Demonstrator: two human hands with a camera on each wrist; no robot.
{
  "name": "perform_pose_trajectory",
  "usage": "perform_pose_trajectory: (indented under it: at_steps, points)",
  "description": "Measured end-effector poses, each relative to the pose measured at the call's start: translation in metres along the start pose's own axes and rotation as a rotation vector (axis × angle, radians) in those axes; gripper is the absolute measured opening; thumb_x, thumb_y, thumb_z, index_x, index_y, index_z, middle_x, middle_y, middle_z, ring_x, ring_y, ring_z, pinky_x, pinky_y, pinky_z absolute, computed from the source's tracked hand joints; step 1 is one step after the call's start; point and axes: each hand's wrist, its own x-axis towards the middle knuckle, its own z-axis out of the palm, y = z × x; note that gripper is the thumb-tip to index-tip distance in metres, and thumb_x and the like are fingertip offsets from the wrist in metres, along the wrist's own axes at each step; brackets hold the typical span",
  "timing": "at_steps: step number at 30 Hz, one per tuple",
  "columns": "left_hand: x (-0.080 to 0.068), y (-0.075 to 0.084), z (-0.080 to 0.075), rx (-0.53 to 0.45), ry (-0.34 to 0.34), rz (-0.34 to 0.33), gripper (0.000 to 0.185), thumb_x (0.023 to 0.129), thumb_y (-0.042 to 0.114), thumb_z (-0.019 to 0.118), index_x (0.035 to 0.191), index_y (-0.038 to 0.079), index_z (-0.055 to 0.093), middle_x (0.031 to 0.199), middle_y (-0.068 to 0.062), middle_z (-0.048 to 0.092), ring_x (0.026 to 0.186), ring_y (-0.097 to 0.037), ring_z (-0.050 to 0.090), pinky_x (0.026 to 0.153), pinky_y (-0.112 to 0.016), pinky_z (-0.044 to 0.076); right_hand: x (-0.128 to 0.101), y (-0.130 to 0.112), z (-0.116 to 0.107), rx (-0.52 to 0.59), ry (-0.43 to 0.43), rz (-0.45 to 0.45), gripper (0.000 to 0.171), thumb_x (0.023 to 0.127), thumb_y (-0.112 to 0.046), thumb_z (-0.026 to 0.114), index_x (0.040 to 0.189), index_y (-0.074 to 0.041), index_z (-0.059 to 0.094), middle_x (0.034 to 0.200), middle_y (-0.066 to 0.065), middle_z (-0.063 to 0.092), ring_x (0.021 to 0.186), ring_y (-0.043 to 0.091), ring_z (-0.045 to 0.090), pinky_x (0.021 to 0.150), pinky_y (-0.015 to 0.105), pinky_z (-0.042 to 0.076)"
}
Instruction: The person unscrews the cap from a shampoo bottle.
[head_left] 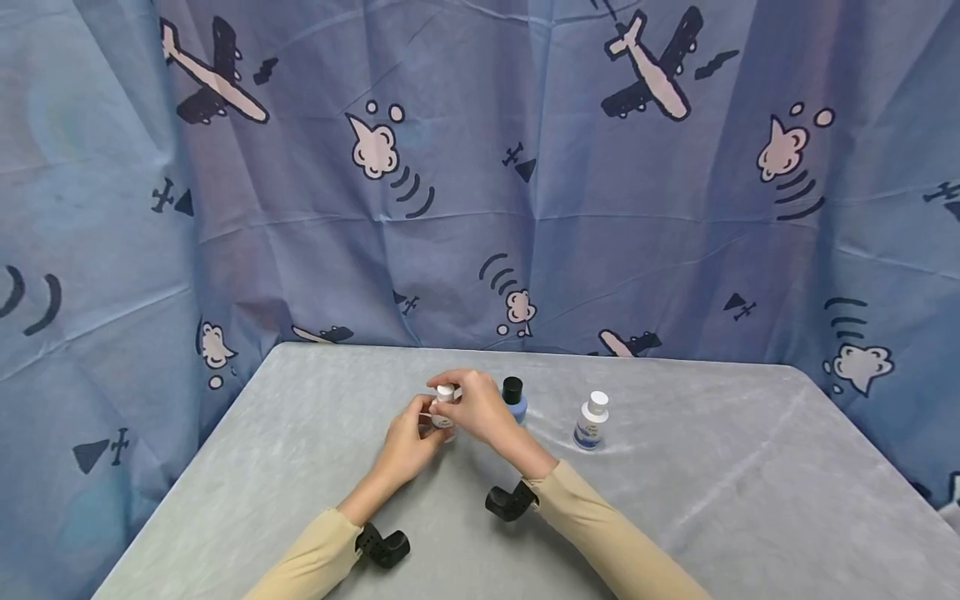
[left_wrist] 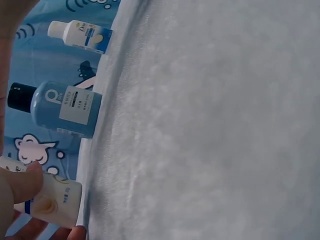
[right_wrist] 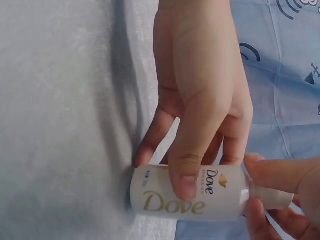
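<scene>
- The left hand (head_left: 408, 440) grips the white Dove bottle (right_wrist: 217, 205), maybe to keep it steady and upright.
- The right hand (head_left: 480, 408) pinches around its cap (right_wrist: 276, 198), the thin end.
- The blue bottle (head_left: 517, 407) stands close, behind the right hand; another white bottle (head_left: 590, 427) stands farther right.
- The table (head_left: 322, 417)'s back edge is past them; more room lies left.
</scene>
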Motion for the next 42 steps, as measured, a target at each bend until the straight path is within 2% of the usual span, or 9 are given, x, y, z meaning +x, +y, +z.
perform_pose_trajectory:
  at_steps: [3, 9, 16, 22, 27, 30, 34, 38, 42]
  points:
    - [0.000, 0.001, -0.002, -0.013, 0.025, 0.000, 0.040, 0.082, 0.010, 0.073, 0.118, 0.008, 0.056, 0.109, -0.010, 0.064, 0.097, -0.024, 0.063, 0.076, -0.030, 0.055, -0.001, -0.001, -0.003, -0.009, -0.004, -0.024, 0.027, 0.079, -0.011, 0.078, 0.105, -0.009, 0.073, 0.109, 0.009, 0.067, 0.086, 0.021, 0.066, 0.067, 0.018, 0.052]
    - [0.001, 0.005, -0.004, -0.024, 0.047, -0.004, 0.039, 0.082, 0.009, 0.074, 0.118, 0.007, 0.057, 0.112, -0.012, 0.062, 0.100, -0.026, 0.062, 0.076, -0.033, 0.056, -0.001, -0.002, -0.009, -0.011, -0.004, -0.042, 0.025, 0.082, -0.017, 0.076, 0.107, -0.011, 0.074, 0.100, 0.006, 0.060, 0.083, 0.018, 0.060, 0.066, 0.020, 0.051]
    - [-0.001, 0.006, -0.005, -0.030, 0.023, -0.013, 0.041, 0.084, 0.009, 0.072, 0.122, 0.004, 0.056, 0.112, -0.014, 0.061, 0.100, -0.026, 0.061, 0.077, -0.031, 0.056, -0.001, -0.001, -0.012, 0.023, -0.022, -0.055, 0.026, 0.083, -0.005, 0.072, 0.109, -0.009, 0.071, 0.107, 0.009, 0.063, 0.091, 0.022, 0.064, 0.074, 0.026, 0.056]
    - [-0.001, 0.008, -0.007, -0.025, 0.039, 0.002, 0.043, 0.083, 0.008, 0.072, 0.123, 0.003, 0.057, 0.113, -0.015, 0.062, 0.099, -0.027, 0.061, 0.075, -0.029, 0.055, -0.002, 0.000, -0.015, 0.074, -0.025, -0.071, 0.032, 0.082, 0.004, 0.068, 0.111, -0.008, 0.069, 0.112, 0.009, 0.065, 0.100, 0.022, 0.064, 0.080, 0.024, 0.055]
    - [0.000, 0.008, -0.009, -0.010, 0.074, 0.010, 0.042, 0.081, 0.009, 0.075, 0.119, 0.004, 0.060, 0.111, -0.014, 0.063, 0.097, -0.026, 0.063, 0.072, -0.024, 0.055, -0.003, 0.000, -0.017, 0.092, -0.012, -0.059, 0.031, 0.083, -0.005, 0.071, 0.114, -0.006, 0.067, 0.114, 0.010, 0.066, 0.100, 0.021, 0.064, 0.083, 0.027, 0.056]
    - [0.001, 0.009, -0.010, 0.000, 0.093, 0.009, 0.042, 0.079, 0.011, 0.077, 0.118, 0.006, 0.061, 0.108, -0.013, 0.063, 0.095, -0.024, 0.062, 0.069, -0.022, 0.053, -0.003, 0.000, -0.017, 0.050, 0.014, -0.030, 0.032, 0.084, -0.018, 0.074, 0.112, -0.007, 0.067, 0.109, 0.008, 0.068, 0.093, 0.020, 0.066, 0.079, 0.028, 0.056]
    - [0.001, 0.011, -0.012, 0.009, 0.102, 0.012, 0.042, 0.079, 0.013, 0.078, 0.117, 0.008, 0.062, 0.106, -0.012, 0.064, 0.095, -0.023, 0.061, 0.068, -0.022, 0.052, -0.002, -0.001, -0.018, -0.020, 0.033, 0.009, 0.030, 0.083, -0.027, 0.074, 0.107, -0.009, 0.069, 0.100, 0.005, 0.069, 0.076, 0.015, 0.063, 0.065, 0.023, 0.051]
    - [0.001, 0.012, -0.014, 0.027, 0.093, 0.027, 0.042, 0.079, 0.012, 0.077, 0.118, 0.008, 0.062, 0.108, -0.011, 0.064, 0.096, -0.023, 0.061, 0.067, -0.023, 0.052, -0.001, -0.002, -0.019, -0.041, 0.010, 0.037, 0.026, 0.084, -0.024, 0.073, 0.105, -0.009, 0.070, 0.095, 0.005, 0.068, 0.068, 0.009, 0.057, 0.059, 0.021, 0.046]
    - [0.002, 0.011, -0.015, 0.031, 0.081, 0.037, 0.043, 0.080, 0.010, 0.077, 0.120, 0.006, 0.061, 0.109, -0.013, 0.063, 0.097, -0.024, 0.061, 0.067, -0.022, 0.052, 0.000, -0.003, -0.021, -0.020, -0.017, 0.030, 0.023, 0.084, -0.014, 0.073, 0.106, -0.008, 0.070, 0.098, 0.007, 0.068, 0.075, 0.012, 0.062, 0.063, 0.021, 0.050]
